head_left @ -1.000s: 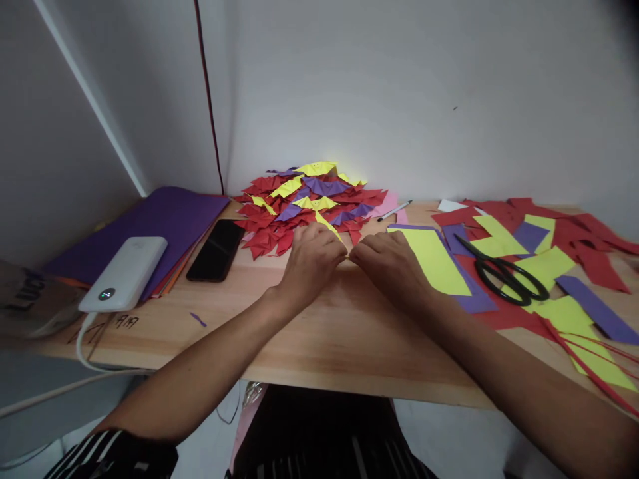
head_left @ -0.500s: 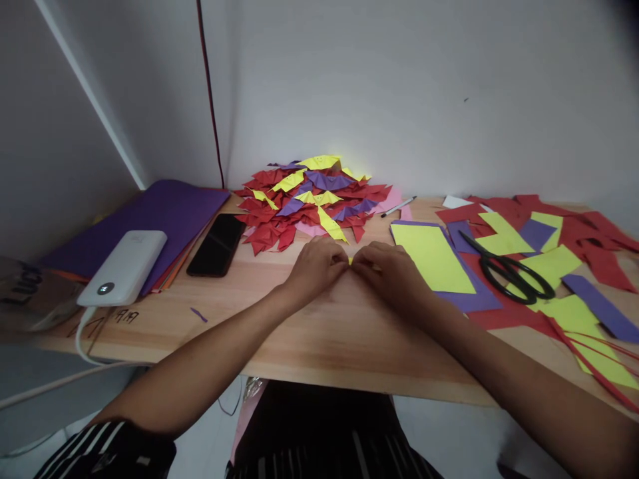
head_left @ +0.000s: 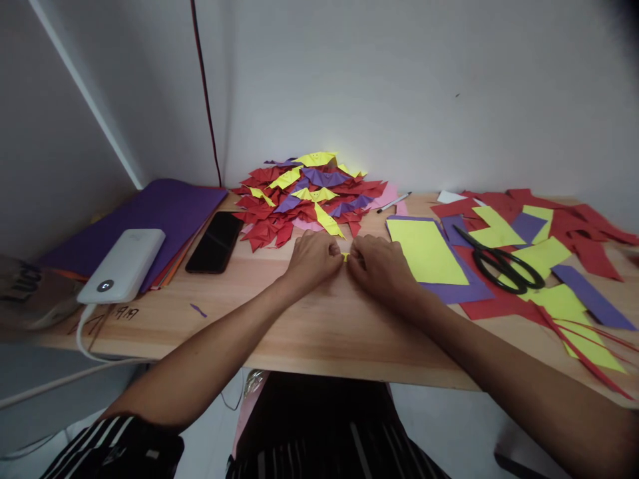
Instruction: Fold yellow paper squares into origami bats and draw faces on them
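Between my two hands a small piece of yellow paper (head_left: 345, 257) shows just above the wooden table, most of it hidden by my fingers. My left hand (head_left: 315, 256) is closed on its left end, fingers curled in. From the other side my right hand (head_left: 378, 266) grips the right end, also with bent fingers. Just beyond them rises a pile of folded paper bats (head_left: 315, 194) in red, yellow and purple, some with drawn faces. A yellow paper sheet (head_left: 424, 249) lies on purple paper beside my right hand.
Black-handled scissors (head_left: 506, 266) rest on red, yellow and purple paper scraps (head_left: 544, 247) at the right. A pen (head_left: 394, 202) lies behind the sheets. Leftward are a phone (head_left: 214, 243), a white power bank (head_left: 122, 266) with a cable, and purple sheets (head_left: 154, 199).
My hands have drawn slightly apart and their fingers have curled in more, so a little more yellow paper shows between them. The view has shifted slightly.
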The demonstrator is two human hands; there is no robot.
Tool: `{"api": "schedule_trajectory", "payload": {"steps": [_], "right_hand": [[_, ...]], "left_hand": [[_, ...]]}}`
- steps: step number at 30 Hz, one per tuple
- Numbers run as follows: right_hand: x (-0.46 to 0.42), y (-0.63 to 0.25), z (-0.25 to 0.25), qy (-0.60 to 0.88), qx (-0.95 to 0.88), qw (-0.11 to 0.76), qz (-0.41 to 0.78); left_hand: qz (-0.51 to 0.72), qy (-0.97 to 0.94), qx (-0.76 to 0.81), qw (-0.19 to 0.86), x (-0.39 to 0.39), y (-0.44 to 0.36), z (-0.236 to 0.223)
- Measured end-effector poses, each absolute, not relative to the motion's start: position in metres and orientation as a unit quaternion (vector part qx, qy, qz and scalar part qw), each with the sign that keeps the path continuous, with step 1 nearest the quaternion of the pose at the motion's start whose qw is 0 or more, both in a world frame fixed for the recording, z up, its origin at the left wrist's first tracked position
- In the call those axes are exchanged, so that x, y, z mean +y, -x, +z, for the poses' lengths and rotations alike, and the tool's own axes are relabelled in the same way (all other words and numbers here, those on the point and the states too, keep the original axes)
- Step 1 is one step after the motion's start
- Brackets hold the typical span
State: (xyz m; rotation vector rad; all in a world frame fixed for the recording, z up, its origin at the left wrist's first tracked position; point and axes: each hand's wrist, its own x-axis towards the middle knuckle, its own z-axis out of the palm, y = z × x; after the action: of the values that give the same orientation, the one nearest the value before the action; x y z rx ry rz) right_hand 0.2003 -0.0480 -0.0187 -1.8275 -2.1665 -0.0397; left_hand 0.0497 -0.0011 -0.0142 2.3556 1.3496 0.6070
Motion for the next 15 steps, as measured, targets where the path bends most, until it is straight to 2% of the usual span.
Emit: {"api": "schedule_trajectory", "payload": {"steps": [15], "right_hand": [[-0.0510, -0.2031, -0.0220, 0.643, -0.748, 0.164, -0.004]], "left_hand": [[0.202, -0.843, 0.478, 0.143, -0.0040, -0.0432, -0.0176]]}}
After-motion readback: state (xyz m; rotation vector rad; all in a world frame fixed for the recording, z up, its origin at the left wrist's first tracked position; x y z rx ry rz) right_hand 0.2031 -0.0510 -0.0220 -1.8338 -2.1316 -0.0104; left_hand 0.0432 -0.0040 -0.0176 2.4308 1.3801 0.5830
